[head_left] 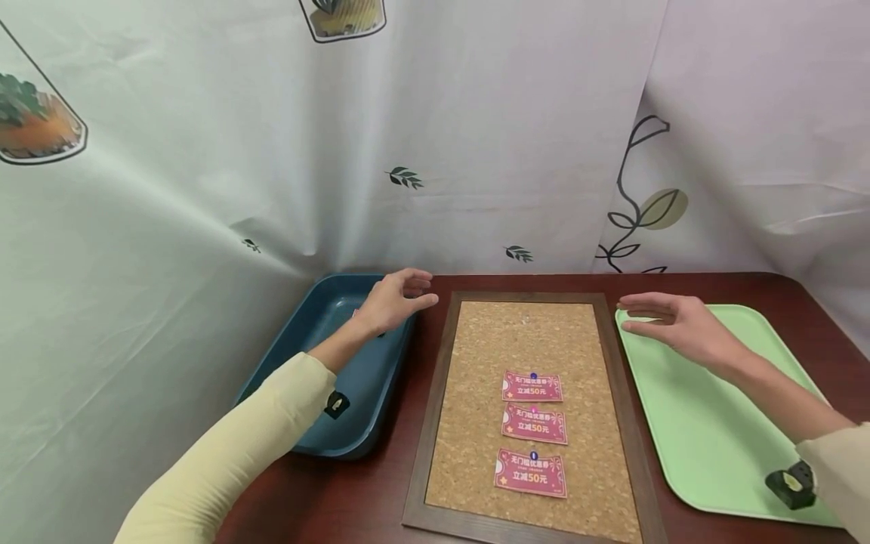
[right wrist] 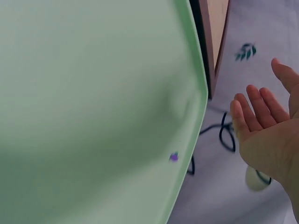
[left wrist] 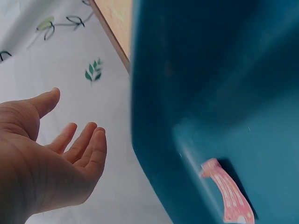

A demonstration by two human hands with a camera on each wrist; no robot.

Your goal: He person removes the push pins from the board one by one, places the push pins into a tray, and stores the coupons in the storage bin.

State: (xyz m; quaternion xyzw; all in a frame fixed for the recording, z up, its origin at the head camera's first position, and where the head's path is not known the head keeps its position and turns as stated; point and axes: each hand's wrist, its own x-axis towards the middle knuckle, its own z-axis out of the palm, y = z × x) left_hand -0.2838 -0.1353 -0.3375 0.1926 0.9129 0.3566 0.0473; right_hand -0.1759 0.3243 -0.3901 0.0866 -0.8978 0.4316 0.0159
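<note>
Three coupons (head_left: 534, 424) are pinned in a column on the board (head_left: 523, 344), lower centre of the head frame. The board lies on the counter (head_left: 319, 495). Left hand (head_left: 397, 299): thumb and fingers apart, near the upper right corner of the bin (head_left: 370, 381), left of centre. Right hand (head_left: 676, 325): thumb and fingers apart, near the upper left corner of the tray (head_left: 700, 431), at right. One pink slip (left wrist: 229, 191) lies in the bin; one purple item (right wrist: 174, 157) lies in the tray.
</note>
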